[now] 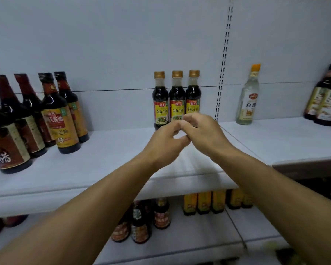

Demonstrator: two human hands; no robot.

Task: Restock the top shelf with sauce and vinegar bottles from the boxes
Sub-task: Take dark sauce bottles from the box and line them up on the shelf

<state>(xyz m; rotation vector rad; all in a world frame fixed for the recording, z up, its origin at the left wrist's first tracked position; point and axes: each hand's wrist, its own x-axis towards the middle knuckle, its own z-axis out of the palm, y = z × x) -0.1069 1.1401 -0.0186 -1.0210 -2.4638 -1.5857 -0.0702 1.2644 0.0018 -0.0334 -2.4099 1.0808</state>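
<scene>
Three gold-capped soy sauce bottles [177, 98] with yellow labels stand side by side at the back of the top shelf [111, 159]. Both my hands are raised just in front of their bases. My left hand [165, 144] has its thumb and fingers curled into a ring, and bare shelf shows through the gap. My right hand [203, 134] is curled beside it, its fingertips meeting those of the left. Neither hand visibly holds anything. The right hand hides the foot of the rightmost bottle.
Dark sauce bottles [59, 115] crowd the shelf's left end. A clear white vinegar bottle [247, 98] and more dark bottles [327, 100] stand on the adjoining shelf to the right. The lower shelf holds small jars [141, 222] and yellow-labelled bottles [204, 202].
</scene>
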